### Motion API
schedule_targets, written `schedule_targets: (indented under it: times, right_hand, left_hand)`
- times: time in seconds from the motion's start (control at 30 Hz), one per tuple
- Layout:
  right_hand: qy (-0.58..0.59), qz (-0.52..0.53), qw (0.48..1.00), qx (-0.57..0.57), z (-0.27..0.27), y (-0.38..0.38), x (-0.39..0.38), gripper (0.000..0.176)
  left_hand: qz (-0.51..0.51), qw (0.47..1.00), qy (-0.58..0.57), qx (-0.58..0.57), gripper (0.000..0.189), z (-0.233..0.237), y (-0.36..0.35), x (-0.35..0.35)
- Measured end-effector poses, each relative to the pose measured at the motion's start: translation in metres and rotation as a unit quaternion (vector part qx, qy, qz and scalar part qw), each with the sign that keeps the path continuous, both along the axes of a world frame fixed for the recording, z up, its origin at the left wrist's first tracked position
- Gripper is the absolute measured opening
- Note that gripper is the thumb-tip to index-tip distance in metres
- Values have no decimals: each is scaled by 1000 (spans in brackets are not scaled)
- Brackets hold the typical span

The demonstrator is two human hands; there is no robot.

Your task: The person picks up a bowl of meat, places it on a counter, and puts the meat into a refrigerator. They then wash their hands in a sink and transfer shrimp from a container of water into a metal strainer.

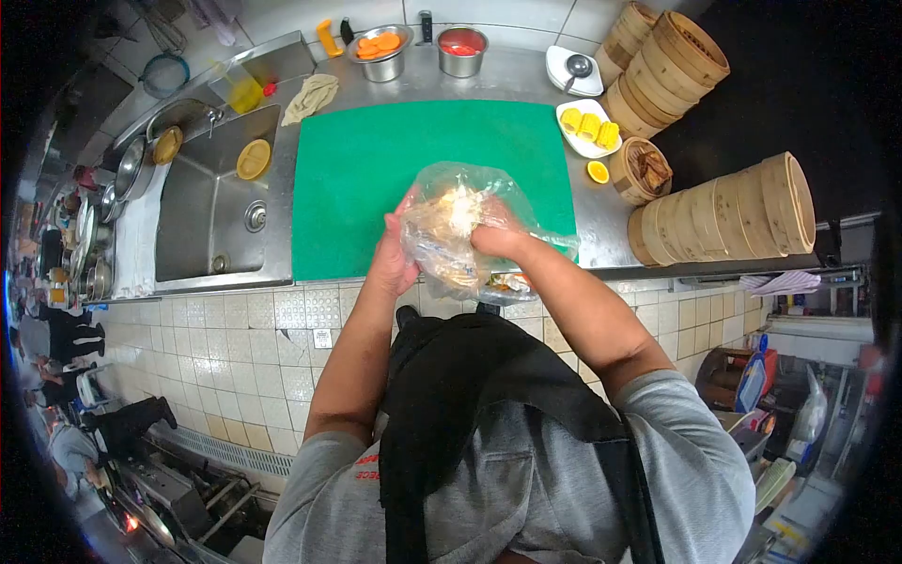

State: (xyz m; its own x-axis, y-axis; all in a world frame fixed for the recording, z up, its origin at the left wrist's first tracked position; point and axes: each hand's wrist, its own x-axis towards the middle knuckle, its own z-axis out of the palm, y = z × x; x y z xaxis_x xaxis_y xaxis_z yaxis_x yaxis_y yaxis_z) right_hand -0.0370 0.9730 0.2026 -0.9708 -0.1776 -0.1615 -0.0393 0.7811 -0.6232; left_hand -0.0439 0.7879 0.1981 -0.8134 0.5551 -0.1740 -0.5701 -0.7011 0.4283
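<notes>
A clear plastic bag [449, 180] is held over the near edge of the green cutting board [357, 160]. Inside it is a pale, crumbly or shredded food [458, 214] whose kind I cannot make out. My left hand [393, 256] grips the bag from its left side, fingers partly behind the plastic. My right hand [498, 238] reaches into the bag from the right, by the pale food; its fingers are hidden, so their hold does not show. Low on the bag, a printed coloured patch [510, 282] is visible.
Left of the board lies a sink [202, 207], with a cloth [310, 99] at its corner. Behind stand pots of carrot slices [380, 44] and red pieces [459, 49]. To the right are corn on a plate [589, 129], a half orange [598, 172] and stacked bamboo steamers [723, 216].
</notes>
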Motion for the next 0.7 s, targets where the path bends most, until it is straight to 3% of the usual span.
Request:
schedule_targets:
  times: [0.03, 0.1, 0.23, 0.3, 0.33, 0.4, 0.63, 0.7]
  right_hand:
    - [-1, -3, 1000, 0, 3, -1, 6, 40]
    - [11, 2, 1000, -29, 32, -5, 18, 35]
    - [68, 20, 989, -127, 48, -1, 24, 40]
    - [49, 5, 984, -173, 63, 2, 33, 30]
    - [47, 5, 984, -173, 57, 4, 35, 30]
    - [53, -29, 959, -278, 46, 8, 37, 30]
    - [44, 40, 974, -218, 38, 36, 23, 35]
    - [71, 42, 978, -193, 34, 34, 22, 35]
  left_hand:
    - [-3, 1000, -1, 0, 46, -4, 2, -1]
    - [69, 977, 34, -199, 38, -11, 8, -5]
    - [138, 948, 38, -285, 26, -9, 5, -19]
    - [173, 901, 84, -388, 29, -15, -1, -27]
    - [173, 901, 83, -389, 29, -19, -6, -28]
    - [205, 875, 90, -430, 29, -17, -14, -28]
    - [151, 845, 198, -473, 16, 43, -10, -6]
    - [89, 898, 210, -376, 23, 50, -4, -11]
